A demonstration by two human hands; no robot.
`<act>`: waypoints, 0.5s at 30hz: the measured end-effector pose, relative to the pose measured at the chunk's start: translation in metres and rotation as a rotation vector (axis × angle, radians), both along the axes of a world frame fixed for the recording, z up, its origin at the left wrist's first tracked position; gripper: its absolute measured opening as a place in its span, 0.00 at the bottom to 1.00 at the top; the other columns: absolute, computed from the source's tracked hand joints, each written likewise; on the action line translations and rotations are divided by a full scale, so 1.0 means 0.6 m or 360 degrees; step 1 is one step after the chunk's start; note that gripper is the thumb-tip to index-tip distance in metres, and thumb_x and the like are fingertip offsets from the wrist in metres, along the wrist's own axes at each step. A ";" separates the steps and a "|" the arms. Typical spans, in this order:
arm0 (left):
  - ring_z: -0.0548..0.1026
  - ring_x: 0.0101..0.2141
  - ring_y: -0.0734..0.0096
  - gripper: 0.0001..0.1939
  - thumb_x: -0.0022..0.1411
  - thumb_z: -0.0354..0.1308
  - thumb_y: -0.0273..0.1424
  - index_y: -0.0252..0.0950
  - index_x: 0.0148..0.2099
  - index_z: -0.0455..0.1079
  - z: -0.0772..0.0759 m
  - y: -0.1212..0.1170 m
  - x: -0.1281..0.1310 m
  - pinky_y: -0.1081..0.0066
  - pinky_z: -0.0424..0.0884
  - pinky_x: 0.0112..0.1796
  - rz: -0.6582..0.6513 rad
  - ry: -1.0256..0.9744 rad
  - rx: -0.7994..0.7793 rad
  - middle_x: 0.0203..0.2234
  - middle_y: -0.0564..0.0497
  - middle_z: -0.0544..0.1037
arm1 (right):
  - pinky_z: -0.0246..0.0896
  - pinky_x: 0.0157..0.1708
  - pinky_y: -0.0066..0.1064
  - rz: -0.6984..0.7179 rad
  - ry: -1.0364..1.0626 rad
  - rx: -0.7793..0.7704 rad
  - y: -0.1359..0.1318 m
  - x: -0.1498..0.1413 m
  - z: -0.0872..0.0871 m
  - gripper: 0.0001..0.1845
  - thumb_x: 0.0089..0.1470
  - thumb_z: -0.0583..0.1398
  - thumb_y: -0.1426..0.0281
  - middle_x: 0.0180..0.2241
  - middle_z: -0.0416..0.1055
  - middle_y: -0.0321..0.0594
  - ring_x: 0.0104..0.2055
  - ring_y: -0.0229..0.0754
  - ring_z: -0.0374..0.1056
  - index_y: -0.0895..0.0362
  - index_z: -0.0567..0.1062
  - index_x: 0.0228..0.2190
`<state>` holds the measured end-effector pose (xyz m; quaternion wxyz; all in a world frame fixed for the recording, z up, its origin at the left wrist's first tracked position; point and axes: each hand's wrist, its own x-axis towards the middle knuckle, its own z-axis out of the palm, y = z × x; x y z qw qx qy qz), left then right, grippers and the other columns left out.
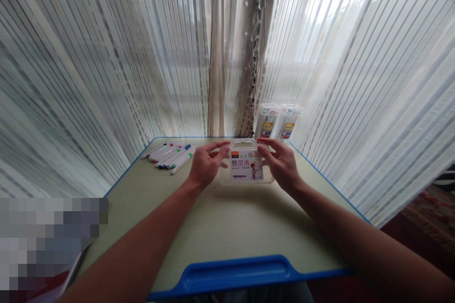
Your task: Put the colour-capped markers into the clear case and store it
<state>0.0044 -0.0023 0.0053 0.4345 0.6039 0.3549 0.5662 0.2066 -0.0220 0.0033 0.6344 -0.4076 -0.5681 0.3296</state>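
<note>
A clear plastic marker case (246,181) with a handle on top and a printed white and purple label stands upright on the table. My left hand (208,162) grips its upper left side, thumb in front and fingers behind. On the upper right side, my right hand (280,161) pinches the case in the same manner. Part of each hand's fingers is hidden behind the plastic. To the left of my left hand lies a loose bunch of several white markers (168,155) with coloured caps.
The pale table (227,227) has a blue rim and a blue tray groove (238,271) along its near edge. Two clear packs (268,120) with printed labels stand at the far right edge. Striped sheer curtains (170,57) hang behind. Pixelated blocks cover the lower left corner.
</note>
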 end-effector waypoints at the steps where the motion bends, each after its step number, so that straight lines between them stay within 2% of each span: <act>1: 0.79 0.33 0.60 0.21 0.55 0.64 0.39 0.30 0.47 0.77 0.000 0.000 0.000 0.67 0.79 0.24 0.0003 0.0002 0.0007 0.33 0.43 0.81 | 0.74 0.21 0.29 -0.0008 0.0001 0.0009 -0.001 0.000 0.000 0.18 0.50 0.66 0.60 0.36 0.78 0.40 0.31 0.42 0.76 0.57 0.77 0.41; 10: 0.80 0.34 0.59 0.20 0.56 0.64 0.38 0.31 0.47 0.75 0.002 -0.004 0.004 0.67 0.79 0.25 -0.0005 -0.0018 0.0012 0.36 0.43 0.80 | 0.75 0.20 0.30 -0.0051 0.0016 0.0049 -0.004 -0.003 0.004 0.18 0.50 0.66 0.60 0.40 0.77 0.41 0.32 0.43 0.76 0.56 0.77 0.41; 15: 0.78 0.31 0.66 0.17 0.57 0.62 0.37 0.33 0.46 0.74 0.008 -0.005 0.000 0.70 0.76 0.23 -0.0075 -0.0222 -0.0154 0.42 0.43 0.78 | 0.72 0.20 0.29 -0.0024 0.0051 0.0015 -0.002 -0.001 0.004 0.20 0.49 0.67 0.61 0.42 0.75 0.41 0.32 0.42 0.75 0.55 0.75 0.43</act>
